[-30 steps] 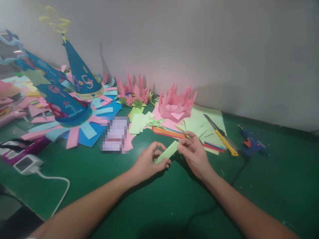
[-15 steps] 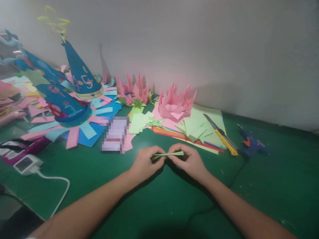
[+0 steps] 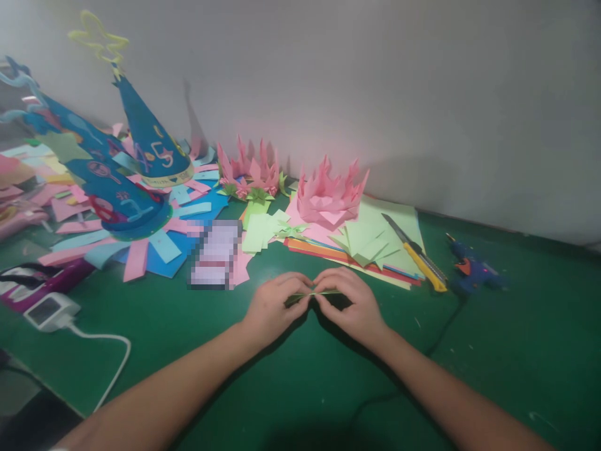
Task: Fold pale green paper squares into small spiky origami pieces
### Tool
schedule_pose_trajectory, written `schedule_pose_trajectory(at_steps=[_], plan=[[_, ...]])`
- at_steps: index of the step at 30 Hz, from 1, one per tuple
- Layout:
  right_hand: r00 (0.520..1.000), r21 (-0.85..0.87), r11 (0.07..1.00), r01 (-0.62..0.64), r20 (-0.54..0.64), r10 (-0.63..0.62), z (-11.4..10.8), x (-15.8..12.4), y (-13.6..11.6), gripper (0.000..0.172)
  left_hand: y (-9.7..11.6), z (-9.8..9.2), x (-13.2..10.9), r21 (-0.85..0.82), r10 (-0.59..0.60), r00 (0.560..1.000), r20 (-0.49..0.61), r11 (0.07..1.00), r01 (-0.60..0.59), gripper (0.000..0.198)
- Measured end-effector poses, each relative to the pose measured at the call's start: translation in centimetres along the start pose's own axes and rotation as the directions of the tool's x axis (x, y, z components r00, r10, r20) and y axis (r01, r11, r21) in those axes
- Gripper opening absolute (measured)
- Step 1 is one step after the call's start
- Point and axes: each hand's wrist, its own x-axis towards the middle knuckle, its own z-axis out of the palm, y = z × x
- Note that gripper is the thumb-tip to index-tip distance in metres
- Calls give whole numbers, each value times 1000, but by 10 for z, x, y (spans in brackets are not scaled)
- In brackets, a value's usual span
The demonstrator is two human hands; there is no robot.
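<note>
My left hand point(image 3: 272, 305) and my right hand point(image 3: 352, 304) meet over the green table point(image 3: 188, 338), fingers pinched on a folded light green paper strip point(image 3: 313, 292). The strip lies almost edge-on between them, low above the table, and only a thin line of it shows. Behind the hands lie cut green paper pieces point(image 3: 366, 241) on a stack of coloured sheets point(image 3: 328, 250).
A yellow utility knife point(image 3: 416, 254) and a blue glue gun point(image 3: 472, 269) lie at the right. Pink paper flowers point(image 3: 328, 197) stand near the wall. Blue paper cones point(image 3: 150, 144) with paper strips fill the left. A white adapter with its cable point(image 3: 51, 310) sits front left.
The green strip went from held up flat between the hands to folded and edge-on. Both hands have come down and closer together.
</note>
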Motion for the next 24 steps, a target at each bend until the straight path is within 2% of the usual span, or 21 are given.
schedule_pose_trajectory(at_steps=[8, 11, 14, 17, 19, 21, 24], plan=[[1000, -18, 1000, 17, -9, -17, 4, -2, 1, 12, 3, 3, -1, -12, 26, 999, -19, 1000, -26, 8], [997, 11, 1000, -24, -78, 25, 0, -1, 5, 13, 2, 0, 0, 11, 27, 998, -49, 1000, -27, 9], [974, 23, 994, -111, -196, 113, -6, 1, 12, 14, -1, -5, 1, 37, 6, 995, -95, 999, -2, 11], [956, -24, 994, -110, -277, 99, -9, 1, 15, 14, -3, -8, 2, 54, -5, 994, -105, 998, 11, 12], [973, -63, 997, -52, -226, 36, -8, 1, 13, 15, -2, -7, 2, 64, 11, 996, -91, 998, -5, 12], [994, -96, 995, 23, -107, -33, -5, 0, 10, 18, 0, -5, 2, 64, 40, 996, -80, 997, -35, 11], [997, -117, 990, 80, 23, -78, -1, -1, 7, 14, 1, -3, 1, 53, 77, 995, -70, 996, -73, 9]])
